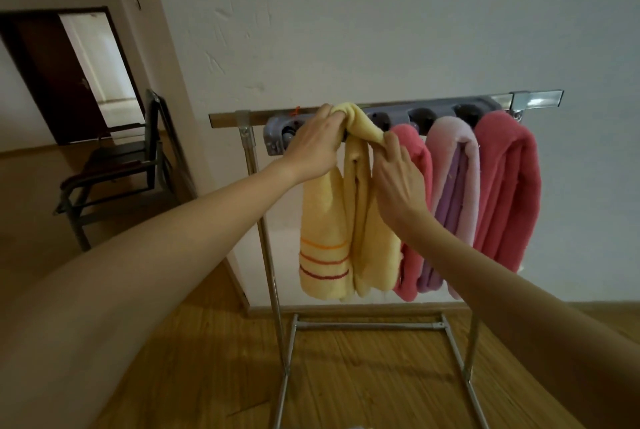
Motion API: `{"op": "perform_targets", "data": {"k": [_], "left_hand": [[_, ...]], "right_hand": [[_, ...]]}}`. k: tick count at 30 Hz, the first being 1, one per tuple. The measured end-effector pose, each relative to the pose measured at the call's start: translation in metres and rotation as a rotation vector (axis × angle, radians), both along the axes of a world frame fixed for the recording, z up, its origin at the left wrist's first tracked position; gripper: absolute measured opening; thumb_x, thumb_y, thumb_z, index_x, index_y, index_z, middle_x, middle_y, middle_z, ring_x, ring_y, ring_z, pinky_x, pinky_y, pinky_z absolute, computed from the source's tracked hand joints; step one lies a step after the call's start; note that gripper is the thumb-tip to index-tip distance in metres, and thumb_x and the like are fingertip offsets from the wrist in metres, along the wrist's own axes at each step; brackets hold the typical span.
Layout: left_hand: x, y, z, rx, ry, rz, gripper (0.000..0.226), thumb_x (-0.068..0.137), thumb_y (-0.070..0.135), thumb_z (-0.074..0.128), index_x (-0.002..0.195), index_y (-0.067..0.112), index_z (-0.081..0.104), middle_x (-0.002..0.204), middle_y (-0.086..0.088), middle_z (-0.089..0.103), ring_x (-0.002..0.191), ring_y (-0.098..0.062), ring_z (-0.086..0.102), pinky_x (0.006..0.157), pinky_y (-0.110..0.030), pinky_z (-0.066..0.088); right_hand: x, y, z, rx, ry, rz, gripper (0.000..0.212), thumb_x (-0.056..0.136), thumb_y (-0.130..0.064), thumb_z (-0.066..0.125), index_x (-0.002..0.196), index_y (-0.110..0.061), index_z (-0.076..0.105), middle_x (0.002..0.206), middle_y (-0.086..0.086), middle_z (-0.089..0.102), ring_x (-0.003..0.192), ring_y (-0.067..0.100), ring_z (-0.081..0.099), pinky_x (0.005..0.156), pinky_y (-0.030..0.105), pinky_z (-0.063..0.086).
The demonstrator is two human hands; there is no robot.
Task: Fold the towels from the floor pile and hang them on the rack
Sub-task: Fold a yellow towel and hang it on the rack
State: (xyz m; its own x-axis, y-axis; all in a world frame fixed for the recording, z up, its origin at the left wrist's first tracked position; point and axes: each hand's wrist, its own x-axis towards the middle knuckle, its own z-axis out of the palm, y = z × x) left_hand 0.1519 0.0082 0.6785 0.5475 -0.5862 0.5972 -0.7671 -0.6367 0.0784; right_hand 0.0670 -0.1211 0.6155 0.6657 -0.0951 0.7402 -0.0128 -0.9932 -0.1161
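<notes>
You will find no readable text, label, brand, number or sign anywhere in this view. The yellow towel carries only three plain coloured stripes near its hem, and these are not lettering.

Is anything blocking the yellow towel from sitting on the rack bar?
Nothing visible blocks it. The yellow towel already drapes over the rack bar, gripped at the top by the left hand and right hand. The nearest pink towel hangs beside it, to its right.
</notes>
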Motion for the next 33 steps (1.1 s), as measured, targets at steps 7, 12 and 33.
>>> {"op": "perform_targets", "data": {"k": [7,12,33], "left_hand": [[0.005,0.009,-0.037,0.027,-0.066,-0.038,0.04,0.079,-0.009,0.052,0.114,0.009,0.051,0.115,-0.01,0.049,0.101,-0.028,0.052,0.076,-0.041,0.048],[0.009,0.02,-0.078,0.027,-0.239,-0.019,0.045,0.089,0.003,0.053,0.132,0.013,0.043,0.121,-0.009,0.047,0.105,-0.024,0.05,0.081,-0.034,0.05],[0.012,0.029,-0.222,-0.349,0.444,0.335,0.024,0.081,0.027,0.069,0.087,0.009,0.054,0.076,0.002,0.056,0.068,-0.016,0.054,0.054,-0.027,0.042]], "right_hand": [[0.001,-0.02,-0.033,-0.191,0.097,-0.028,0.057,0.072,-0.005,0.075,0.124,-0.009,0.051,0.126,0.014,0.051,0.083,0.026,0.058,0.059,0.032,0.049],[0.008,-0.034,-0.043,-0.273,0.11,0.178,0.045,0.084,-0.007,0.06,0.128,-0.005,0.048,0.122,0.019,0.052,0.08,0.031,0.062,0.046,0.026,0.034],[0.006,-0.045,-0.134,0.337,-0.031,0.326,0.051,0.084,0.0,0.054,0.133,-0.011,0.044,0.127,0.004,0.055,0.109,0.018,0.054,0.083,0.019,0.039]]}}
